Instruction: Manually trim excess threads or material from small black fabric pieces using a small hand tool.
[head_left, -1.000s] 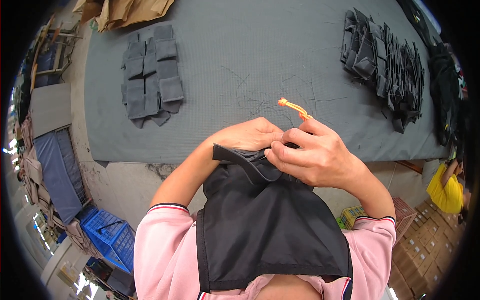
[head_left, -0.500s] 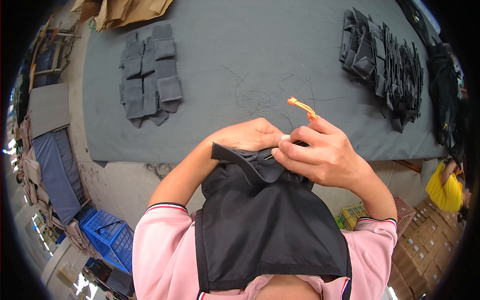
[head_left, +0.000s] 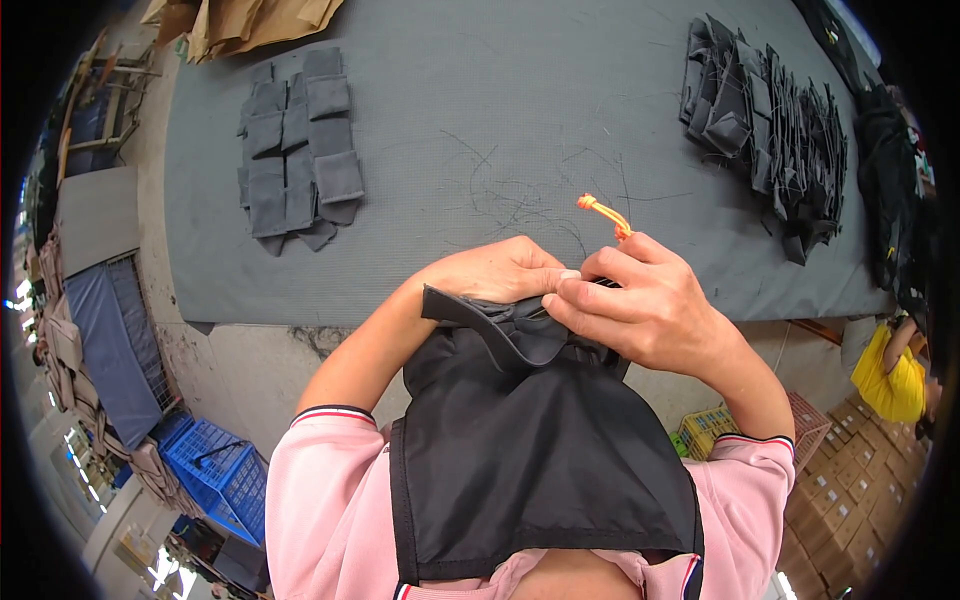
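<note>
A black fabric piece [head_left: 530, 450] hangs down against my chest, its folded top edge pinched between both hands. My left hand [head_left: 495, 272] grips that top edge from the left. My right hand [head_left: 650, 305] holds the same edge from the right, and an orange-tipped tool [head_left: 603, 213] sticks up from between its fingers. Both hands touch each other just in front of the near edge of the grey table [head_left: 480, 110].
Several grey fabric patches [head_left: 298, 150] lie in rows at the table's left. A row of black sewn pieces [head_left: 770, 130] lies at the right. Loose threads sit mid-table. Brown cardboard [head_left: 240, 20] is at the far left corner. Blue crates [head_left: 215, 470] stand on the floor; a person in yellow [head_left: 890, 375] is at right.
My right hand has shifted slightly, and the orange tip has moved a little up and to the right. The fabric stays held at its top edge.
</note>
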Tool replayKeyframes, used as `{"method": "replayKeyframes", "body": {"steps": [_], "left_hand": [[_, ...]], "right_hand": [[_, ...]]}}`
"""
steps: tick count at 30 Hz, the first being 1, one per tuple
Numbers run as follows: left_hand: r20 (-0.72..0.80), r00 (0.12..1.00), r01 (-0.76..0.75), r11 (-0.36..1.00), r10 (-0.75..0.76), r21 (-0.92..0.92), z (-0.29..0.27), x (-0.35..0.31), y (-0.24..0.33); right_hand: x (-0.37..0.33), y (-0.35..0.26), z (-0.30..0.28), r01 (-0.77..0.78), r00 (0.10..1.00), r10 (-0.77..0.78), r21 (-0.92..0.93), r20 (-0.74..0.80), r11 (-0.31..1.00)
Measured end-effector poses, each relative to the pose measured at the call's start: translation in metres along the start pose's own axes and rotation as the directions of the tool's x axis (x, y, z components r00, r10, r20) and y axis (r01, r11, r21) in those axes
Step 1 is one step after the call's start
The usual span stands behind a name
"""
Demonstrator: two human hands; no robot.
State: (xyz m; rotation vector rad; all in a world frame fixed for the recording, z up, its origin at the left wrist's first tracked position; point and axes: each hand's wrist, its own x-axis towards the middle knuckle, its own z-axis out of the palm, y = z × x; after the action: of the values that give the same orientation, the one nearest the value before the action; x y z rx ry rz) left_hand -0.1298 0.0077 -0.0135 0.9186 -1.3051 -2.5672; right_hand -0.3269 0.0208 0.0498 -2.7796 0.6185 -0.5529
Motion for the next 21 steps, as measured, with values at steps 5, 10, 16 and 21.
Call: {"method": "replayKeyframes", "body": {"steps": [5,10,16,21], "left_hand": [[0.001,1.0,0.004,1.0,-0.004,-0.019,-0.001,0.003,-0.007],[0.017,0.999,0.05,0.999,-0.05,0.01,0.001,0.002,-0.001],[-0.005,0.999,0.05,0.999,-0.05,0.017,0.003,0.005,-0.008],[-0.004,0.999,0.038,0.999,-0.038,-0.029,0.002,0.005,-0.009]], "right_hand": [[0.0,-0.001,0.003,0.004,1.0,-0.004,0.005,-0.01,1.0],[0.003,-0.002,0.005,0.016,1.0,-0.016,-0.003,0.011,1.0],[0.004,-0.004,0.007,0.02,0.999,-0.02,0.003,0.026,1.0],[0.0,-0.006,0.006,-0.03,1.0,0.03,-0.015,0.001,0.999]]}}
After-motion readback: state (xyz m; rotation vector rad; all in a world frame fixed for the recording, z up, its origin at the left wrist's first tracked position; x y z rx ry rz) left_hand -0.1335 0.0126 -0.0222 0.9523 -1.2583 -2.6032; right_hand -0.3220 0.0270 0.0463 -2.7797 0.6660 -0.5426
